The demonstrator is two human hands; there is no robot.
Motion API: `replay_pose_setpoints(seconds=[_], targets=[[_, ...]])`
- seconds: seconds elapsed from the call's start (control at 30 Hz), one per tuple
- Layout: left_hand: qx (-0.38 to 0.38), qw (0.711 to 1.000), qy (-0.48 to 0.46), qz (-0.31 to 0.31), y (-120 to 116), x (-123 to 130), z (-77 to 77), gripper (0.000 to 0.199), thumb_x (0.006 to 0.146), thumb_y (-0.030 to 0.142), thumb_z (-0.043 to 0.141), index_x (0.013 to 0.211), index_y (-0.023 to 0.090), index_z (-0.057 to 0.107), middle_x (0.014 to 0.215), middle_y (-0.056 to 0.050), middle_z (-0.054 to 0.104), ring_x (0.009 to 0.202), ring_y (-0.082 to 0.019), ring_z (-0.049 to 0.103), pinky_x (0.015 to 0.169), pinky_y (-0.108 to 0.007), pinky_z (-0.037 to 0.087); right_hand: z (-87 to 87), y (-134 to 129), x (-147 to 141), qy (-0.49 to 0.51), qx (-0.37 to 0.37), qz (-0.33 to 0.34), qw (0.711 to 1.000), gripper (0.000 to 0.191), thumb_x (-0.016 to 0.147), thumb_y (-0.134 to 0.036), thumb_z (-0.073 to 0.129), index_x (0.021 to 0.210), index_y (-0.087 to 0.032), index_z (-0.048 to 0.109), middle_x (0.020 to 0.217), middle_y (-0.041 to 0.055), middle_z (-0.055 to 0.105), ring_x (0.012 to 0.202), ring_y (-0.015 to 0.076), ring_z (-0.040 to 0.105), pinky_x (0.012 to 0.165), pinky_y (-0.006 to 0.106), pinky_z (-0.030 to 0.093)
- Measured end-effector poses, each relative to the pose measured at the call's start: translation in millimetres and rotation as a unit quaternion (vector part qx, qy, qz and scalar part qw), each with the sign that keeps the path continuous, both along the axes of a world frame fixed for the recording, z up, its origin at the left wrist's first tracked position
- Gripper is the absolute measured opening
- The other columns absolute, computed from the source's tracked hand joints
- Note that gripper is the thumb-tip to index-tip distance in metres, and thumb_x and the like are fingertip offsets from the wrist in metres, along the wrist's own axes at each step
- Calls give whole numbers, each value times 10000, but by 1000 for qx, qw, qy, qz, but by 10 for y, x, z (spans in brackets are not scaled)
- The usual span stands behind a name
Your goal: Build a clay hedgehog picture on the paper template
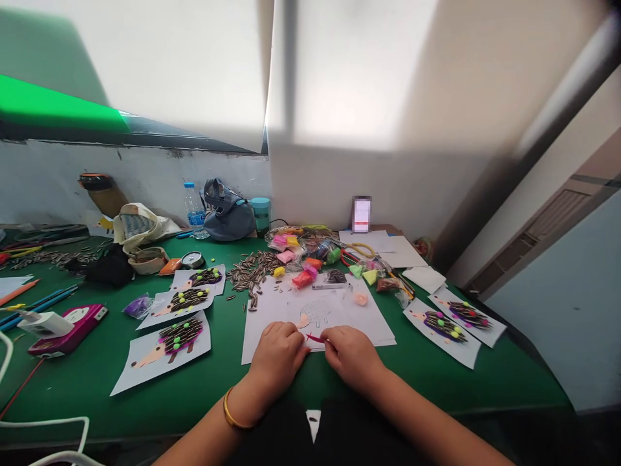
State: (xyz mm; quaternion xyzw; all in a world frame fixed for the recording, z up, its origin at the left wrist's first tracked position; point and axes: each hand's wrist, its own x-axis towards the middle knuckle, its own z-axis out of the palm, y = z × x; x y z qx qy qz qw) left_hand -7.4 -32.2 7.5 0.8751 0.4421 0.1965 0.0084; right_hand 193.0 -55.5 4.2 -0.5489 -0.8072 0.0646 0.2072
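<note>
A sheet of white paper [276,307] lies in front of me, bearing a hedgehog outline [317,312] whose snout is filled in with peach clay. My right hand [356,356] is closed on a thin magenta pointed tool [316,338], its tip aimed left; its exact kind is unclear. Just left of that tip, my left hand [276,353] rests at the paper's near edge with fingers curled together; whatever they hold, if anything, is hidden. A lump of peach clay [360,298] sits on the paper's right side.
Sunflower seeds [255,270] are heaped behind the paper, beside bags of coloured clay [303,278]. Finished hedgehog cards lie left [194,369] and right [436,349]. A phone [361,215] leans on the wall. A magenta power strip [72,330] is at far left.
</note>
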Motion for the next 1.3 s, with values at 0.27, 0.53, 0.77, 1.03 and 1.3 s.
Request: replay_pose_setpoints(seconds=[0.27, 0.53, 0.77, 1.03, 1.3], targets=[[10, 998, -65, -5, 27, -20, -20, 154, 908, 224, 593, 786, 216, 686, 836, -18, 680, 815, -194, 623, 966, -443, 401, 43, -86, -26, 60, -6, 8, 998, 215, 892, -140, 482, 966, -218, 668, 900, 20, 730, 822, 184, 655, 726, 283, 428], [24, 995, -68, 72, 118, -216, 62, 98, 850, 209, 625, 782, 237, 689, 863, -15, 693, 868, -217, 637, 983, -443, 363, -73, 236, 664, -10, 104, -109, 989, 295, 895, -132, 430, 1084, -155, 654, 1022, 104, 700, 969, 240, 613, 842, 338, 441], [23, 992, -29, 120, 198, -320, 96, 167, 875, 262, 582, 778, 234, 715, 822, -39, 682, 861, -240, 627, 862, -418, 389, -153, 217, 917, -63, 88, -161, 981, 384, 846, -110, 485, 1174, -201, 665, 1082, 94, 654, 998, 242, 559, 821, 337, 414], [31, 989, -10, 142, 175, -292, 86, 73, 839, 195, 605, 801, 216, 663, 844, -41, 668, 880, -246, 611, 863, -410, 385, 8, 140, 384, -3, 100, -5, 995, 313, 850, -118, 507, 1073, -215, 704, 1054, 96, 630, 1015, 248, 536, 896, 384, 391], [25, 992, -12, 126, 174, -300, 82, 211, 935, 279, 530, 842, 244, 716, 861, -38, 674, 877, -235, 613, 870, -415, 370, -20, 148, 30, -31, 60, 92, 993, 353, 821, -138, 583, 1129, -286, 674, 1082, 58, 592, 997, 222, 490, 863, 360, 351]])
